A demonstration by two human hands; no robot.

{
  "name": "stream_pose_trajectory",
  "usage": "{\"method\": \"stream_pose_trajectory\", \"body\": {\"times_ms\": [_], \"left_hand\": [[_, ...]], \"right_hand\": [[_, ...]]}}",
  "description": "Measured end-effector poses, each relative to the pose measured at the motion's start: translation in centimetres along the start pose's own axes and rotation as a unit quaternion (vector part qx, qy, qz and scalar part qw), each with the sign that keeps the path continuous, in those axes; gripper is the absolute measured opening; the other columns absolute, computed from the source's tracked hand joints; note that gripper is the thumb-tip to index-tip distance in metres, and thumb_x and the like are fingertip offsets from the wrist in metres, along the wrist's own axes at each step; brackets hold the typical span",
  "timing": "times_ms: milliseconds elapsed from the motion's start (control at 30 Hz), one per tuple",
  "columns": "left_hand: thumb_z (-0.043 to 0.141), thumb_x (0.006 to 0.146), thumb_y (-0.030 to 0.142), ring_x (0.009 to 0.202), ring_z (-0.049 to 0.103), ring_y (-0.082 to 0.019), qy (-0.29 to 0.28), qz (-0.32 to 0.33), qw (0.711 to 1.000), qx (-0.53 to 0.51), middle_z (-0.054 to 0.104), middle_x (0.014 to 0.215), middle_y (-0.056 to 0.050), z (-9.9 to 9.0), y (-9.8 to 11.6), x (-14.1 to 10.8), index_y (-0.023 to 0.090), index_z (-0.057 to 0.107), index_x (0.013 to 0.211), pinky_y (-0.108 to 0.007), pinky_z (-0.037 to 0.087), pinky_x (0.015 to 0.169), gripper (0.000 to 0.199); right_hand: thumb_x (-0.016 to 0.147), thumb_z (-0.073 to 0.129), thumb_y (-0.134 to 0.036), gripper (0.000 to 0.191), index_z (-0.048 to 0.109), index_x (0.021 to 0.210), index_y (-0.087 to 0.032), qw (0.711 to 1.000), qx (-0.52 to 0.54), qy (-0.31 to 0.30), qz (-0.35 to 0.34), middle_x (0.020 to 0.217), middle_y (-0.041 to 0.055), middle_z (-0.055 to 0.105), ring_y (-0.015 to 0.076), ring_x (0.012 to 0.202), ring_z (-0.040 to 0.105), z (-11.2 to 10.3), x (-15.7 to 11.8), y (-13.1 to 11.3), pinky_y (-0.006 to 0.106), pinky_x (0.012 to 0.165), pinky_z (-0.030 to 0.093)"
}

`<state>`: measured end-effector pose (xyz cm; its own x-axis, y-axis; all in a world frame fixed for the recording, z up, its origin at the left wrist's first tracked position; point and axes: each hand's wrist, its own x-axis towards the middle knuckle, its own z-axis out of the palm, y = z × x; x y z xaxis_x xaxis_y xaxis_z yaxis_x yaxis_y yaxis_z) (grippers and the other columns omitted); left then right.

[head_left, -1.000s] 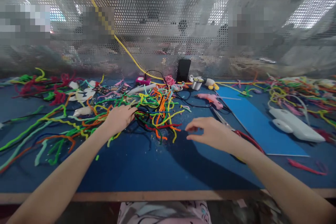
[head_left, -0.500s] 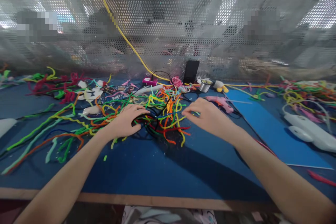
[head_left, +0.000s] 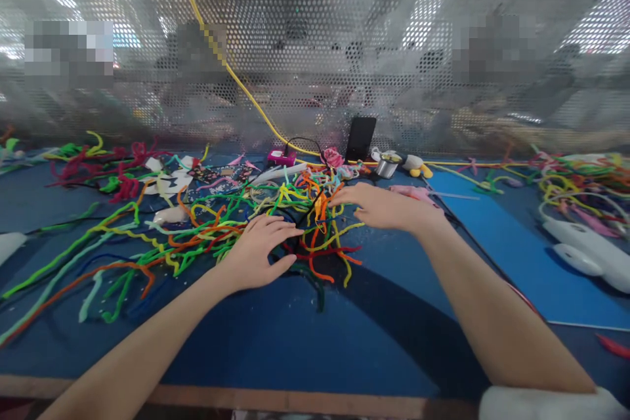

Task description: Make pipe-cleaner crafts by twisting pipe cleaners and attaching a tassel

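Observation:
A tangled heap of colourful pipe cleaners (head_left: 204,236) spreads over the blue table, with green, yellow, orange and red stems. My left hand (head_left: 260,249) rests palm down at the heap's front, thumb and fingers apart, holding nothing I can see. On the heap's right side, my right hand (head_left: 377,205) reaches in with fingers stretched out, close to an orange pipe cleaner (head_left: 322,211); nothing shows in its grasp. Red and yellow stems trail between the two hands. A dark green stem (head_left: 319,292) sticks out toward the front edge.
Behind my right hand lies a pink glue gun (head_left: 416,193). A metal tin (head_left: 387,165), a dark phone (head_left: 361,138) and a pink flower (head_left: 333,157) stand farther back. A blue board (head_left: 516,256) and a white corded device (head_left: 590,252) lie right. A perforated metal screen (head_left: 295,46) rises behind.
My left hand has moved right and slightly toward me over the heap. The right hand has shifted a little, its fingers going from a pinch to stretched out.

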<state>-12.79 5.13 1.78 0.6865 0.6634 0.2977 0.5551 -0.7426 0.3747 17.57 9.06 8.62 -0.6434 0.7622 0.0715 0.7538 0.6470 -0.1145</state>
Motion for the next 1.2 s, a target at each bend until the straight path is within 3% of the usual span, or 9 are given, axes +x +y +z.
{"method": "stream_pose_trajectory", "body": {"times_ms": [200, 467, 600, 700, 800, 900, 1033, 1100, 1200], "left_hand": [[0.053, 0.095, 0.035, 0.126, 0.055, -0.025, 0.002, 0.007, 1.0, -0.01, 0.065, 0.132, -0.007, 0.1, -0.3, 0.0, 0.025, 0.061, 0.13, -0.047, 0.034, 0.114, 0.038], [0.055, 0.094, 0.033, 0.12, 0.059, -0.025, 0.032, 0.008, 0.999, -0.031, 0.07, 0.123, -0.008, -0.6, -0.4, 0.0, 0.022, 0.067, 0.119, -0.045, 0.04, 0.109, 0.03], [0.048, 0.099, 0.035, 0.113, 0.063, -0.021, 0.093, -0.061, 0.991, -0.075, 0.073, 0.114, -0.006, -2.8, 1.9, 1.3, 0.021, 0.071, 0.105, -0.037, 0.046, 0.102, 0.027], [0.053, 0.097, 0.036, 0.101, 0.066, -0.021, 0.02, -0.053, 0.998, -0.012, 0.075, 0.102, -0.003, -3.6, 4.9, 3.1, 0.023, 0.073, 0.099, -0.035, 0.049, 0.094, 0.024], [0.057, 0.095, 0.039, 0.099, 0.067, -0.025, -0.071, -0.038, 0.992, 0.092, 0.074, 0.101, -0.006, -2.0, 7.2, 5.0, 0.02, 0.073, 0.103, -0.039, 0.05, 0.091, 0.026], [0.062, 0.091, 0.046, 0.101, 0.066, -0.03, -0.058, -0.055, 0.979, 0.186, 0.071, 0.105, -0.011, 1.0, 7.5, 6.1, 0.015, 0.071, 0.108, -0.041, 0.052, 0.086, 0.036], [0.059, 0.094, 0.035, 0.094, 0.066, -0.028, -0.066, -0.055, 0.971, 0.223, 0.072, 0.097, -0.01, 3.2, 5.9, 5.9, 0.017, 0.073, 0.094, -0.038, 0.051, 0.079, 0.023], [0.055, 0.096, 0.03, 0.091, 0.066, -0.026, -0.07, -0.066, 0.975, 0.2, 0.073, 0.092, -0.007, 3.3, 5.0, 5.1, 0.018, 0.074, 0.089, -0.037, 0.05, 0.079, 0.024], [0.051, 0.098, 0.029, 0.09, 0.066, -0.023, -0.046, -0.081, 0.986, 0.14, 0.075, 0.092, -0.003, 2.9, 4.1, 3.7, 0.022, 0.074, 0.091, -0.035, 0.049, 0.081, 0.026]], "right_hand": [[0.082, 0.065, -0.027, 0.02, 0.082, 0.091, -0.021, 0.993, 0.038, -0.084, 0.07, 0.089, 0.0041, 0.079, 0.0207, 0.079, 0.07, -0.4, 0.2, 1.2, 0.029, 0.074, 0.049], [0.087, 0.054, -0.025, 0.026, 0.08, 0.086, -0.019, 0.995, 0.058, -0.043, 0.066, 0.086, 0.0023, 0.078, 0.0165, 0.074, 0.067, -3.6, -1.5, 2.4, 0.027, 0.071, 0.046], [0.091, 0.053, -0.028, 0.028, 0.079, 0.093, -0.02, 0.995, 0.033, 0.02, 0.093, 0.092, 0.0044, 0.077, 0.0182, 0.08, 0.067, -4.7, -2.5, 2.9, 0.029, 0.076, 0.046], [0.09, 0.055, -0.025, 0.027, 0.079, 0.103, -0.022, 0.997, 0.047, 0.014, 0.058, 0.1, 0.0049, 0.076, 0.0194, 0.088, 0.066, -4.2, -2.6, 3.1, 0.029, 0.082, 0.047], [0.082, 0.065, -0.017, 0.034, 0.078, 0.112, -0.026, 1.0, 0.014, -0.019, 0.004, 0.11, 0.0074, 0.071, 0.0228, 0.099, 0.062, -2.3, -1.8, 3.1, 0.031, 0.088, 0.045], [0.073, 0.076, -0.018, 0.03, 0.082, 0.101, -0.026, 0.998, -0.044, -0.051, 0.01, 0.099, 0.009, 0.069, 0.0255, 0.096, 0.06, -0.1, -0.7, 3.3, 0.031, 0.078, 0.044], [0.083, 0.068, -0.023, 0.015, 0.083, 0.082, -0.022, 0.998, -0.047, -0.046, 0.009, 0.085, 0.0084, 0.069, 0.0244, 0.091, 0.059, 0.3, -0.3, 4.6, 0.032, 0.079, 0.042], [0.087, 0.062, -0.025, 0.02, 0.082, 0.083, -0.02, 1.0, -0.014, -0.014, 0.006, 0.085, 0.0082, 0.069, 0.0229, 0.089, 0.059, -0.4, -0.9, 5.5, 0.034, 0.083, 0.042], [0.089, 0.061, -0.035, 0.023, 0.075, 0.082, -0.019, 0.986, 0.122, 0.114, 0.027, 0.097, 0.009, 0.07, 0.0223, 0.092, 0.061, -1.3, -2.0, 6.3, 0.037, 0.088, 0.045]]}}
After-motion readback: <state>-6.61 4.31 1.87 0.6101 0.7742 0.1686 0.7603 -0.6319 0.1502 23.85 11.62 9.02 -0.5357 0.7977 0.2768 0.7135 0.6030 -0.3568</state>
